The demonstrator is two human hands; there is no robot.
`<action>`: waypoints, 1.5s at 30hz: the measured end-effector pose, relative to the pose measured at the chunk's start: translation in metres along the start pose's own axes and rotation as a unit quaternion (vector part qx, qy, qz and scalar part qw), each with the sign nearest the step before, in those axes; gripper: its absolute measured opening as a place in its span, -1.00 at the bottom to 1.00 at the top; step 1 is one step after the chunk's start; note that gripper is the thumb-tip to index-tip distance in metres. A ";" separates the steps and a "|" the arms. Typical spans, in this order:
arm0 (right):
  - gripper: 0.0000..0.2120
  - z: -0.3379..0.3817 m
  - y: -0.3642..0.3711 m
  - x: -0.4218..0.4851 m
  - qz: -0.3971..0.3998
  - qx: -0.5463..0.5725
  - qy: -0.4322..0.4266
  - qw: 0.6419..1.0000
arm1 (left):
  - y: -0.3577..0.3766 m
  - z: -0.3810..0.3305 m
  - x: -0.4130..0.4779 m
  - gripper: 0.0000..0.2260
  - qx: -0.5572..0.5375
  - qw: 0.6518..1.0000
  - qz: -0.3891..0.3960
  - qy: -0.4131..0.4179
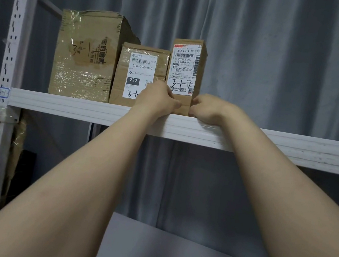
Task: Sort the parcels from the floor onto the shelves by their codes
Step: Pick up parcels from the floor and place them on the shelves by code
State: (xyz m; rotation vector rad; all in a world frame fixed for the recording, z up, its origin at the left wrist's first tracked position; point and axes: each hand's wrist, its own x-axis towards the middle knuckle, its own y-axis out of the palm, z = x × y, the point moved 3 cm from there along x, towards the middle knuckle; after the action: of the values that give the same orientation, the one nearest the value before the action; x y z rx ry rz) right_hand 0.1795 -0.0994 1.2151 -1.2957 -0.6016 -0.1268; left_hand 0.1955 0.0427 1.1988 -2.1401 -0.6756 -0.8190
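Three parcels are standing on the white shelf (78,107) before a grey curtain (286,58): the big taped box (84,55), a mid-sized box (138,72), and the narrow "3-1-7" parcel (185,71), whose base the left hand (157,99) and right hand (208,109) are gripping, fingers curled closed.

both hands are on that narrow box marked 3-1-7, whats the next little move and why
Probably let go and draw both hands back. The narrow box already stands upright on the shelf, beside the middle box, with its label facing out. The left hand and right hand only pinch its lower corners.
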 end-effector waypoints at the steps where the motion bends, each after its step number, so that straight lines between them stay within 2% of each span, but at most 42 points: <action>1: -0.67 0.000 0.000 0.000 -0.007 0.003 0.000 1.000 | 0.000 0.000 0.000 -0.84 0.002 1.000 0.002 0.002; 5: -0.59 0.000 -0.002 -0.002 -0.036 0.024 -0.009 0.999 | 0.001 -0.001 0.001 -0.87 0.008 1.000 0.013 0.015; 9: -0.51 0.002 -0.002 -0.002 -0.024 0.032 -0.040 0.998 | 0.002 -0.001 0.002 -0.86 0.005 1.000 0.022 0.021; 14: -0.71 0.003 0.000 -0.003 0.030 0.010 -0.056 0.998 | 0.002 -0.001 0.002 -0.83 0.005 0.999 0.024 0.022; 21: -0.69 0.001 0.001 0.001 0.043 0.007 -0.039 0.998 | 0.001 -0.001 0.001 -0.85 0.002 0.999 0.026 0.021; 24: -0.84 0.000 0.002 0.003 0.036 -0.006 -0.035 0.999 | 0.000 -0.001 0.000 -0.86 0.008 0.999 0.021 0.023; 27: -0.93 0.000 0.000 0.003 0.000 -0.004 -0.031 1.000 | 0.000 -0.001 0.000 -0.86 0.014 1.000 0.014 0.021; 32: -0.65 0.002 -0.005 -0.011 -0.129 -0.013 -0.030 0.991 | 0.000 0.000 -0.001 -0.83 0.006 0.999 -0.034 0.022; 38: -0.78 0.013 -0.012 -0.036 -0.248 -0.083 -0.075 0.962 | -0.006 -0.004 -0.011 -0.76 -0.029 0.997 -0.059 0.042; 41: -0.78 0.017 -0.014 -0.045 -0.287 -0.116 -0.114 0.944 | -0.007 -0.005 -0.029 -0.72 -0.003 0.994 -0.053 0.092; 45: -0.78 0.026 -0.009 -0.059 -0.316 -0.179 -0.212 0.907 | -0.014 0.008 -0.065 -0.63 0.037 0.990 -0.048 0.126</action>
State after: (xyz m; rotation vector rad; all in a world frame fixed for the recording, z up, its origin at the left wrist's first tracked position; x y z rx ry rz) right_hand 0.1173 -0.0919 1.1976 -1.4477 -1.4187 -0.5189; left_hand 0.1457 0.0440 1.1540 -1.9076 -0.6693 -1.0791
